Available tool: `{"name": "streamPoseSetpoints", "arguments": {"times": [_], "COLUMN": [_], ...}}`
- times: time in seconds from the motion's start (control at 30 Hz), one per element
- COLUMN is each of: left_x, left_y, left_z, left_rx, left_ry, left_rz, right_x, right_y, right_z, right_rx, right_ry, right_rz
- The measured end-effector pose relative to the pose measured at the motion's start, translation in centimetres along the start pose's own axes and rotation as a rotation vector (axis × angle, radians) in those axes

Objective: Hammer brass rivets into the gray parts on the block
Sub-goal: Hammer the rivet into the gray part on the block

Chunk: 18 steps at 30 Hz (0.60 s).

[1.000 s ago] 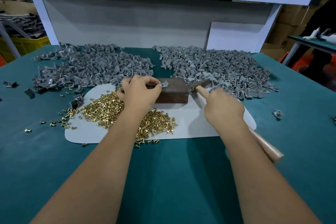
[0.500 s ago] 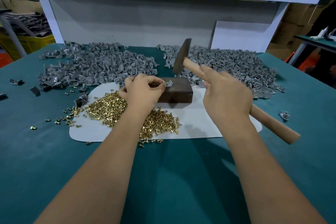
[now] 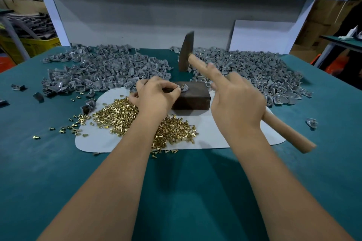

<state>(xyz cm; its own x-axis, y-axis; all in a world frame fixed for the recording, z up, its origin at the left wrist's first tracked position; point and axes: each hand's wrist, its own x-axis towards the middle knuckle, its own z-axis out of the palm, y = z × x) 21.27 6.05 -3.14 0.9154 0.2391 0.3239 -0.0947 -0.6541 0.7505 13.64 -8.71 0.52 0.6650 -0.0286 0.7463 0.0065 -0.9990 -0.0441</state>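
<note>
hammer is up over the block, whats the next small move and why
Probably bring the hammer down on the gray part on the block. The right hand holds it raised, while the left hand pinches the part in place with a brass rivet seemingly sitting in it.

At the centre of the frame a block [image 3: 193, 96] sits on a mat [image 3: 215, 133], which lies on the table [image 3: 186, 191]. One small part [image 3: 183, 88] rests on the block's top, at its left end, with the left hand [image 3: 156, 96] touching it from the left. The rivet heap [image 3: 137, 121] lies on the mat, lower left of the block. Right of the block is the right hand [image 3: 238, 101], holding a hammer [image 3: 187, 51] whose head stands above and behind the block. Behind the mat, one pile of parts [image 3: 105, 68] fills the upper left and another pile [image 3: 254, 72] the upper right.
</note>
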Motion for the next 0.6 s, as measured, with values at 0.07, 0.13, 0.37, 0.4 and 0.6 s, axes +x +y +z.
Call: {"name": "streamPoseSetpoints", "arguments": {"times": [0.07,0.13,0.37,0.4,0.6], "left_x": [-0.08,-0.10,-0.07,-0.11,-0.07], "left_y": [-0.05,-0.07,0.21,0.19,0.01], "left_z": [0.13,0.03,0.02,0.10,-0.15], "left_rx": [0.006,-0.001,0.033,0.032,0.011], "left_ry": [0.008,0.005,-0.002,0.004,-0.020], "left_rz": [0.020,0.020,-0.003,0.017,0.023], "right_x": [-0.22,-0.37,-0.16,-0.15,-0.25], "right_y": [0.53,0.74,0.01,0.22,0.20], "right_z": [0.10,0.01,-0.06,-0.09,0.34], "right_rx": [0.028,-0.026,0.014,0.041,-0.092], "right_ry": [0.137,0.012,0.034,0.116,-0.220], "right_rz": [0.009,-0.044,0.019,0.040,-0.071]}}
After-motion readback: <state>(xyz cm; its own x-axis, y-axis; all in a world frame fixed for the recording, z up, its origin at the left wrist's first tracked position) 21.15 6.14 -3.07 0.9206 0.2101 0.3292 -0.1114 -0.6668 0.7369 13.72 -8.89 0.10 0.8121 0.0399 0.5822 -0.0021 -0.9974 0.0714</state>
